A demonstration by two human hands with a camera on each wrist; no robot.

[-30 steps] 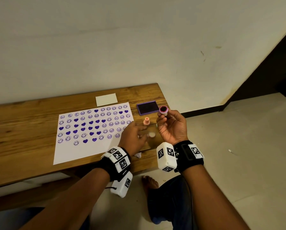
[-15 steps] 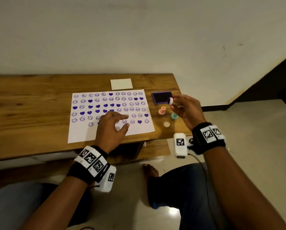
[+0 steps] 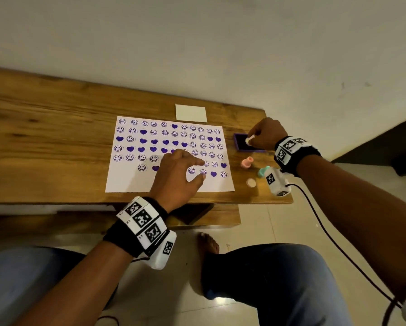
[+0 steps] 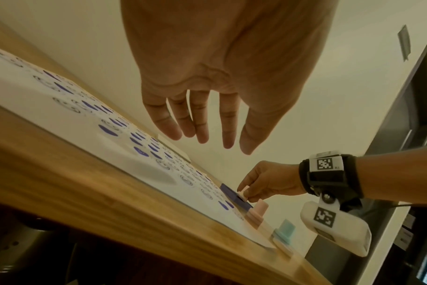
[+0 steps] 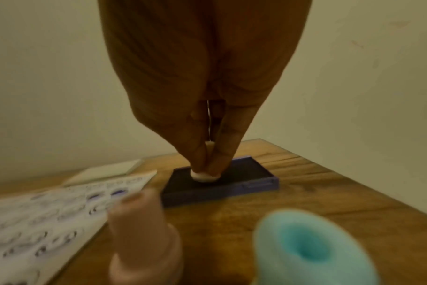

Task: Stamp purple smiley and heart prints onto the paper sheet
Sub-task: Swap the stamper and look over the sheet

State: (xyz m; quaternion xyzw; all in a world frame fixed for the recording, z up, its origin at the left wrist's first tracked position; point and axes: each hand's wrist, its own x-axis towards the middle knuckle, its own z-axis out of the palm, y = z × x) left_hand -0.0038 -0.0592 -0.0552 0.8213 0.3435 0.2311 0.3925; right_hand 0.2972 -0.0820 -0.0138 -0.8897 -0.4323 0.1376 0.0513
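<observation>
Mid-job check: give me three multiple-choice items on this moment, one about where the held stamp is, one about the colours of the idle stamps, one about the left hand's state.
1. Where is the stamp pinched by the right hand?
A. On the ink pad
B. On the paper sheet
C. Lifted above the table

2. What colours are the two upright stamps standing between sheet and table edge?
A. Both purple
B. Pink and teal
C. Yellow and white

3. How is the left hand?
A. Gripping a stamp
B. Fingers spread, holding nothing, over the sheet
C. Resting on the ink pad

Answers: 1 A, the right wrist view shows the stamp's face down on the dark pad. 2 B, both colours show in the head and right wrist views. 3 B, the left wrist view shows straight, empty fingers above the prints.
</observation>
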